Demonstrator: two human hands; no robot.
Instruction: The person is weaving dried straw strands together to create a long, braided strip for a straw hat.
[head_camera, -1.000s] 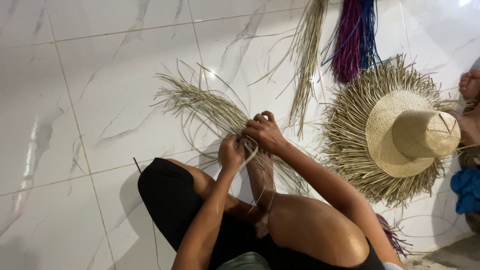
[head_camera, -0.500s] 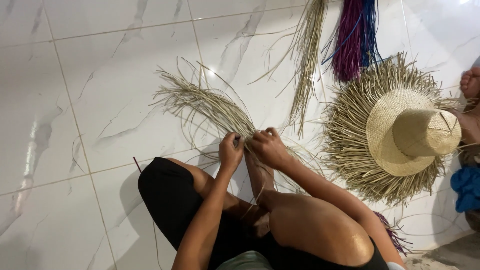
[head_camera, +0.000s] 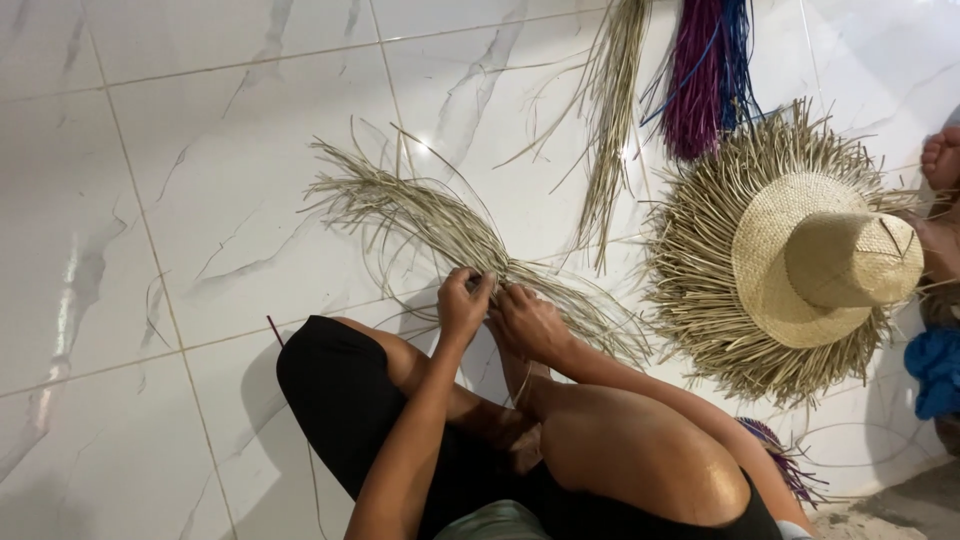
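Observation:
I sit on a white marble floor with my legs folded. My left hand (head_camera: 462, 303) and my right hand (head_camera: 527, 322) meet side by side over a bunch of pale straw strands (head_camera: 400, 205) that fans out to the upper left and to the lower right. Both hands pinch the strands where the bunch narrows, fingers closed on them. My knees (head_camera: 620, 440) lie just below the hands.
A woven straw hat with a long ragged fringe (head_camera: 800, 255) lies at the right. A loose bundle of pale straw (head_camera: 612, 120) and purple and blue strands (head_camera: 705, 75) lie at the top. Another person's foot (head_camera: 942, 158) and a blue cloth (head_camera: 935, 368) show at the right edge.
My right hand has drawn back down and closer to my left hand, and both now grip the straw bunch at one spot. The strands on the floor have shifted slightly.

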